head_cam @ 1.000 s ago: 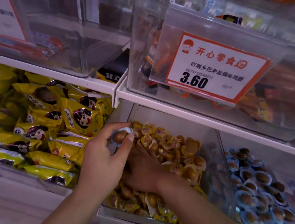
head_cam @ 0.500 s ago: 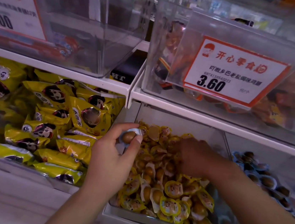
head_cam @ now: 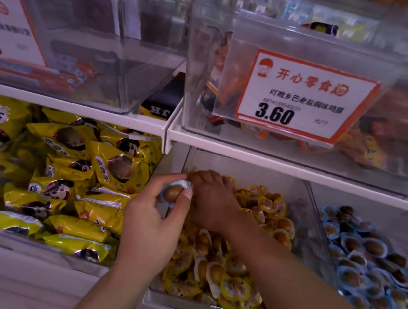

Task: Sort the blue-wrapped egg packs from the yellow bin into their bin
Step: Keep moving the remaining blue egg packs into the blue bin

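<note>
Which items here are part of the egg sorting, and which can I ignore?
In the job:
- blue-wrapped egg pack, pinched in the left hand
- right hand, digging in the yellow bin
- blue bin beside it

Ignore:
- yellow snack bags
- 3.60 price tag
- upper clear bins

just one head cam, looking forward and down, close over the clear plastic bin of yellow-wrapped eggs (head_cam: 304, 207).

left hand (head_cam: 153, 222) pinching blue egg pack (head_cam: 174, 192), right hand (head_cam: 213, 201) in yellow bin (head_cam: 316, 214)
</note>
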Demonstrator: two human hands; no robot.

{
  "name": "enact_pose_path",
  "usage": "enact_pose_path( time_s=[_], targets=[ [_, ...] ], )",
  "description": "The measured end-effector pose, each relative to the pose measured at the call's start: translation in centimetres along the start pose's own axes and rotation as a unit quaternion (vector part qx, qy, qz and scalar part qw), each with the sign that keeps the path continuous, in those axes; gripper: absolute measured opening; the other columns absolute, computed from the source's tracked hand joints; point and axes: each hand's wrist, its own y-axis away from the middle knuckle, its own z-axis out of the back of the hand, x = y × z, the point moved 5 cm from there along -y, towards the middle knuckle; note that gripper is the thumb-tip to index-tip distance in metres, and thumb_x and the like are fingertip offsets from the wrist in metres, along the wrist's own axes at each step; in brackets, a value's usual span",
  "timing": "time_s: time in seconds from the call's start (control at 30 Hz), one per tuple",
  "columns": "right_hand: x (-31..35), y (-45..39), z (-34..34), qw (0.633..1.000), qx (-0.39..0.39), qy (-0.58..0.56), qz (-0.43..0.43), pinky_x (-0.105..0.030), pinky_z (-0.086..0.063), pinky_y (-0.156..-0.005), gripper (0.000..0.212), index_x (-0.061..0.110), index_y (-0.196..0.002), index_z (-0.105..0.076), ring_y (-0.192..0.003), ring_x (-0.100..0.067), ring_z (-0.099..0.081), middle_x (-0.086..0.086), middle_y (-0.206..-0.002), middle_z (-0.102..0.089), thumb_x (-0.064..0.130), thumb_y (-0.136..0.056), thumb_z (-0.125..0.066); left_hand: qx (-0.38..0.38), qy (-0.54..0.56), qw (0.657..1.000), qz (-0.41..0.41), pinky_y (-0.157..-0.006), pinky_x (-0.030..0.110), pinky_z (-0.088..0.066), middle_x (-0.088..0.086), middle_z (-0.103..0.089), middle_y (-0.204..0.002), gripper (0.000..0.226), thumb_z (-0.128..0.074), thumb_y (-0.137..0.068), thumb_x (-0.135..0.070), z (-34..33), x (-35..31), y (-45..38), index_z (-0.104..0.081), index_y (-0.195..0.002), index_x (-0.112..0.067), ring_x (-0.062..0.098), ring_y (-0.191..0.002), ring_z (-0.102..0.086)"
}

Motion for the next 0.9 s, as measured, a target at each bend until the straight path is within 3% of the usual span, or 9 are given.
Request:
enact_pose_path(
  time_s=[0.1, 0.23, 0.37, 0.47, 0.63, 0.73, 0.9],
  targets=[
    [-2.0, -1.5, -1.6, 0.998, 0.057, 0.029, -0.026, -0.058, -0.018, -0.115, 0.085, 0.024, -0.158, -0.014, -0.141, -0.035, -0.03, -0.004, -0.157, -0.031, 0.058, -0.089, -0.05, 0.002, 0.0, 1.0, -0.004, -0.072, 0.004, -0.044, -0.028, -0.067, -0.096, 0.018, -0.071, -0.09, -0.024, 0.1, 0.1, -0.1, -0.067, -0.099, -0.038, -0.007, -0.092, -0.064],
    [-1.5, 1.9, -1.4, 0.993, 0.114, -0.037, 0.004, -0.047, -0.031, -0.112, 0.067, 0.04, -0.139, -0.044, -0.131, -0.032, -0.043, -0.002, -0.142, -0.053, 0.068, -0.079, -0.045, 0.0, -0.016, 1.0, -0.011, -0.074, 0.003, -0.044, -0.029, -0.067, -0.096, 0.017, -0.071, -0.09, -0.027, 0.1, -0.1, -0.4, -0.066, -0.097, -0.042, -0.007, -0.092, -0.063],
    [-1.5, 7.3, -0.7, 0.989, 0.131, -0.058, 0.024, -0.037, -0.041, -0.094, 0.061, 0.044, -0.138, -0.041, -0.133, -0.023, -0.042, 0.009, -0.144, -0.05, 0.057, -0.079, -0.049, 0.004, -0.014, 1.0, -0.008, -0.07, 0.003, -0.043, -0.028, -0.067, -0.092, 0.021, -0.071, -0.089, -0.023, 0.1, -0.1, -0.4, -0.065, -0.095, -0.042, -0.006, -0.088, -0.063],
    [-2.2, 9.1, 0.0, 0.985, 0.166, -0.048, 0.017, -0.043, -0.037, -0.105, 0.067, 0.048, -0.145, -0.035, -0.143, -0.014, -0.026, 0.02, -0.154, -0.035, 0.062, -0.08, -0.044, 0.01, -0.027, 1.0, -0.007, -0.069, 0.004, -0.042, -0.026, -0.066, -0.093, 0.021, -0.071, -0.088, -0.024, 0.2, -0.2, -0.4, -0.065, -0.097, -0.042, -0.005, -0.088, -0.063],
    [-1.5, 7.7, -0.5, 0.978, 0.196, -0.054, 0.039, -0.045, -0.043, -0.105, 0.064, 0.041, -0.141, -0.045, -0.135, -0.021, -0.038, 0.01, -0.148, -0.044, 0.057, -0.08, -0.051, 0.013, -0.025, 1.0, -0.007, -0.07, 0.004, -0.043, -0.026, -0.066, -0.094, 0.018, -0.07, -0.088, -0.026, 0.2, -0.2, -0.3, -0.066, -0.099, -0.04, -0.004, -0.09, -0.063],
    [-1.1, 5.1, -1.6, 0.979, 0.177, -0.091, 0.049, -0.04, -0.046, -0.101, 0.054, 0.031, -0.134, -0.054, -0.125, -0.025, -0.052, -0.001, -0.135, -0.056, 0.049, -0.083, -0.059, 0.01, -0.03, 0.999, -0.003, -0.071, 0.005, -0.043, -0.026, -0.066, -0.095, 0.018, -0.071, -0.088, -0.026, 0.2, 0.0, -0.3, -0.067, -0.1, -0.039, -0.005, -0.091, -0.062],
    [-2.7, 1.0, -1.1, 0.996, 0.059, 0.047, 0.05, -0.037, -0.034, -0.112, 0.059, 0.027, -0.149, -0.042, -0.137, -0.026, -0.037, 0.0, -0.15, -0.042, 0.043, -0.094, -0.057, 0.02, -0.016, 1.0, -0.009, -0.072, 0.004, -0.044, -0.029, -0.066, -0.096, 0.019, -0.07, -0.089, -0.025, 0.2, -0.1, -0.3, -0.066, -0.099, -0.041, -0.007, -0.092, -0.062]
  ],
)
